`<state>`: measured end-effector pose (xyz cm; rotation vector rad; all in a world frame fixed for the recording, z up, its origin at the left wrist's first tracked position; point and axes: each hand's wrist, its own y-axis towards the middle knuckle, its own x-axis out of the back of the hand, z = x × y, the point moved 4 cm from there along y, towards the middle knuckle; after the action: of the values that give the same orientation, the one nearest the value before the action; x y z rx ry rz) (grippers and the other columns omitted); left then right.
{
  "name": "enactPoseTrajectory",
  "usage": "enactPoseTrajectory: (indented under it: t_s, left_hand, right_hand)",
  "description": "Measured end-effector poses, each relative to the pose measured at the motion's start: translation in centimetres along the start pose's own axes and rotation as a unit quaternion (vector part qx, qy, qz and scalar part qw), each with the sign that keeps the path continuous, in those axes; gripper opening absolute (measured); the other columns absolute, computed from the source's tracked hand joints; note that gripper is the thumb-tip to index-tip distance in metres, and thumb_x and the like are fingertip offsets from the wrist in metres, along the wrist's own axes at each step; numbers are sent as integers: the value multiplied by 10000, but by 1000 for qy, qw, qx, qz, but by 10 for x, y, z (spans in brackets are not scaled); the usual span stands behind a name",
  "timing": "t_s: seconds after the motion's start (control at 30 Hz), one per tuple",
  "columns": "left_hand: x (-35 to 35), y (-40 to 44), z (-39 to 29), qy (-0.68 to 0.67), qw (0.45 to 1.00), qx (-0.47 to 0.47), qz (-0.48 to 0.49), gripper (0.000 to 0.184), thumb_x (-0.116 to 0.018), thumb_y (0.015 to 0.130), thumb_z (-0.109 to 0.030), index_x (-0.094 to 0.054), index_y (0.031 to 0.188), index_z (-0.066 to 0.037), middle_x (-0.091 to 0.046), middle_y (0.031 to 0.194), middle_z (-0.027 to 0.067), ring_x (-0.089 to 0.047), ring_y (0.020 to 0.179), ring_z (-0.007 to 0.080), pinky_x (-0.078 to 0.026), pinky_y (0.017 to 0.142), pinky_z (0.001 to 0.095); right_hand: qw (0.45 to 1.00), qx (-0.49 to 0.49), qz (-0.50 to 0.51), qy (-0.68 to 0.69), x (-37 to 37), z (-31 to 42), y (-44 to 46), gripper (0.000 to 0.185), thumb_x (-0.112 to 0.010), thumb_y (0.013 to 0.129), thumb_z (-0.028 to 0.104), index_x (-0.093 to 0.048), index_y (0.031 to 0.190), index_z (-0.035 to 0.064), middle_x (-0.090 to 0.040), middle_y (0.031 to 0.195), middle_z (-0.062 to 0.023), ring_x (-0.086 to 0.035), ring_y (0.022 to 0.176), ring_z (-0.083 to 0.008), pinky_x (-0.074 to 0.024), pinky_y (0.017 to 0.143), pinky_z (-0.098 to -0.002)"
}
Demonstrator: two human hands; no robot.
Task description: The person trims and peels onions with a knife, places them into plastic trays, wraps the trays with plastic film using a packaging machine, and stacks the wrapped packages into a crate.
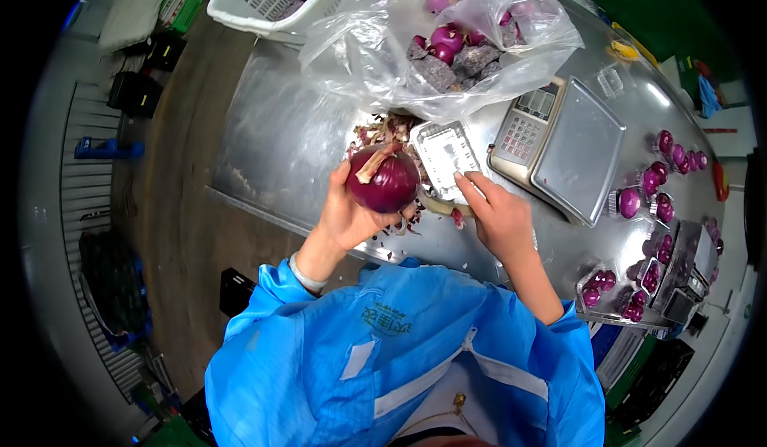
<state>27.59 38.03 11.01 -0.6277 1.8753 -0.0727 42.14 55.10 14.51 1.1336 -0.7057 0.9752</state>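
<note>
In the head view, the left hand cups a large red onion from its left and near sides, its dry stalk uppermost, while the right hand, apart from the left, grips a slim curved tool, perhaps a knife. The hold looks best kept firm but light, fingertips away from the tool, strokes short and shallow so that only loose skin lifts. The onion lies left of the right hand, above scattered skins; a clear plastic tray sits just right of it, with the scale farther right and a bag of onions beyond.
</note>
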Motion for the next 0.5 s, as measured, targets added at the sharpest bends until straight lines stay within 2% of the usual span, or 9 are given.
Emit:
enactPoseTrajectory:
  t_s: [0.13,0.23,0.37,0.4,0.5]
  left_hand:
    - [13,-33,8,5,999,29,30,894,-497,857,-722,-374,1471,-84,-593,1191,260,-681,787,381,-559,504,346]
    - [19,-48,14,4,989,65,133,895,-479,870,-712,-379,1459,-45,-607,1185,276,-686,733,368,-558,496,346]
    - [23,-68,26,83,991,52,95,915,-516,848,-705,-376,1461,-41,-628,1176,266,-690,679,366,-586,514,354]
    - [24,-74,26,45,988,74,125,894,-608,809,-649,-398,1430,-42,-602,1211,233,-697,837,344,-618,704,377]
    - [22,-86,15,198,975,-103,1,842,-692,767,-544,-411,1390,-52,-563,1240,185,-648,1052,304,-565,907,399]
  right_hand:
    - [998,42,26,30,-5,18,2,530,-643,740,61,-635,1260,158,-656,1115,-27,-648,720,-165,-518,553,-300]
    - [998,43,35,43,-12,38,5,538,-646,748,65,-613,1276,161,-651,1116,-24,-662,747,-168,-526,563,-298]
    - [995,25,25,98,-30,66,4,506,-641,776,98,-594,1277,152,-641,1092,-32,-673,767,-190,-546,595,-313]
    - [993,17,42,106,-32,73,5,482,-633,788,89,-596,1265,144,-636,1059,-39,-674,766,-201,-554,610,-324]
    - [990,-2,68,122,-40,80,-2,492,-622,791,64,-591,1276,141,-633,1037,-45,-674,755,-211,-559,619,-327]
